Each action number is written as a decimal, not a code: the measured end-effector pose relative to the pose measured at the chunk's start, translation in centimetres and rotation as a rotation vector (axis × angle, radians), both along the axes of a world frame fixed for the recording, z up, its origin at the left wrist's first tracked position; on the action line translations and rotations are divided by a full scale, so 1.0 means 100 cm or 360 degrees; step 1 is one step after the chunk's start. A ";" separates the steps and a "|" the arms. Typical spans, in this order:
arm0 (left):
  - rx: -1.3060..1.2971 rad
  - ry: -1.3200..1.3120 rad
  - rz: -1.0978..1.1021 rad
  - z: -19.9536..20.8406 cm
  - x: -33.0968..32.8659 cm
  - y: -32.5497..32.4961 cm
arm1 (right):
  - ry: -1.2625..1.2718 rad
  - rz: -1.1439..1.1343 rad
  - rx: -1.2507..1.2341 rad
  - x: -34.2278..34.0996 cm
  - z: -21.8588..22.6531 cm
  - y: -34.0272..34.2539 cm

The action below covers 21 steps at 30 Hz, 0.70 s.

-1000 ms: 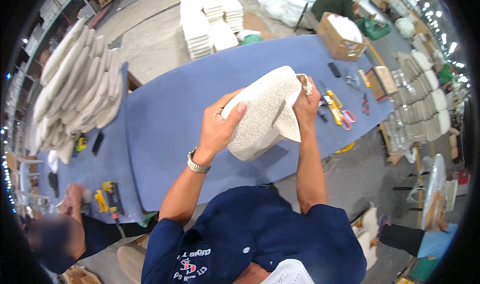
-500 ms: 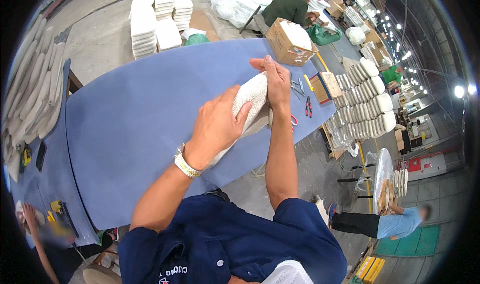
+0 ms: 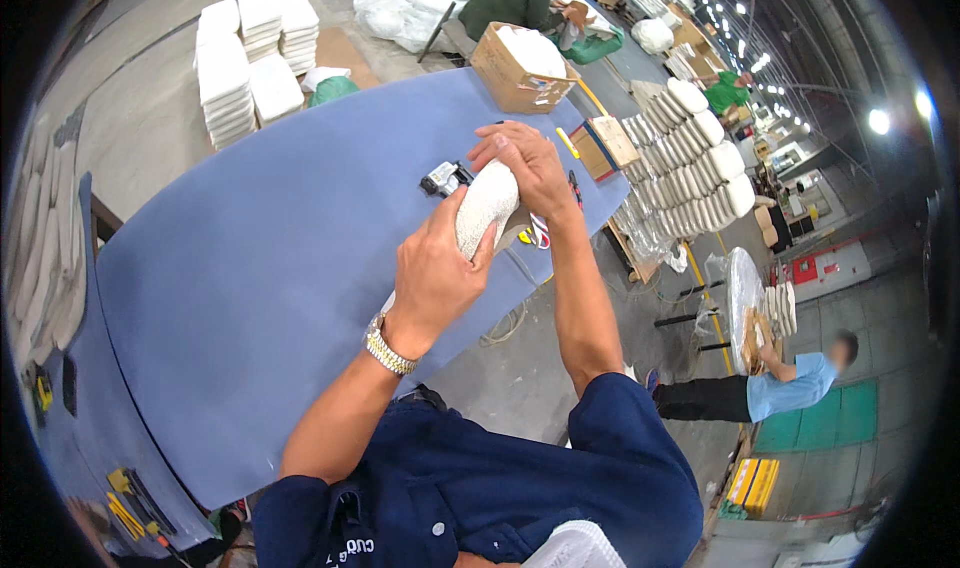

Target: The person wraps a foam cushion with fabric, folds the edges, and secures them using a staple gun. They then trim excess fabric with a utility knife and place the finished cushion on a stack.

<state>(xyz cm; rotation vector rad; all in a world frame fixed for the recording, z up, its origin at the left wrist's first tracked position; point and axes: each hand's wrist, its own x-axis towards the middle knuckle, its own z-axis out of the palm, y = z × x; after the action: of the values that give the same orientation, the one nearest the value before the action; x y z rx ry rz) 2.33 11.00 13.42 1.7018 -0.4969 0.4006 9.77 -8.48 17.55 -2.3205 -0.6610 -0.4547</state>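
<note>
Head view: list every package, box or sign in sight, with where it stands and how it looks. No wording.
Cardboard box: far end of the blue table, brown, open, filled with white pieces.
Small box: table's right edge, tan with a dark blue side.
Clear plastic bags: on the floor beyond the table, bulging, whitish.
Yellow crate: floor at lower right, rectangular.
No screens seen.

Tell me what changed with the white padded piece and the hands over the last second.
The white padded piece, held spread open and broad a second ago, is now rolled into a narrow bundle. The left hand has closed around its lower end, and the right hand has moved on top of its upper end. Both hands kept their hold throughout, above the blue table. The cardboard box stayed at the table's far end.
</note>
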 end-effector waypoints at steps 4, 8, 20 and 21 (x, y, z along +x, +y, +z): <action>0.0138 -0.0008 0.0013 -0.004 0.003 -0.008 | -0.0097 -0.0027 -0.0078 -0.032 0.004 0.024; -0.0031 0.0012 -0.0048 -0.001 0.006 -0.014 | -0.0053 -0.0129 -0.0018 -0.035 0.003 0.020; 0.0390 0.0091 -0.0168 -0.063 -0.010 -0.043 | -0.0201 -0.0158 0.0040 -0.047 0.006 -0.005; 0.0384 0.0002 -0.0149 -0.064 -0.011 -0.042 | -0.0230 -0.0169 0.0057 -0.051 0.007 -0.001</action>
<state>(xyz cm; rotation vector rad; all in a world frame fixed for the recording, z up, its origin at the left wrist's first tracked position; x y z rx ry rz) 1.19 6.78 6.98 1.9022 -0.6420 0.2804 4.67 -8.61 18.24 -2.3122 -0.5942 -0.6831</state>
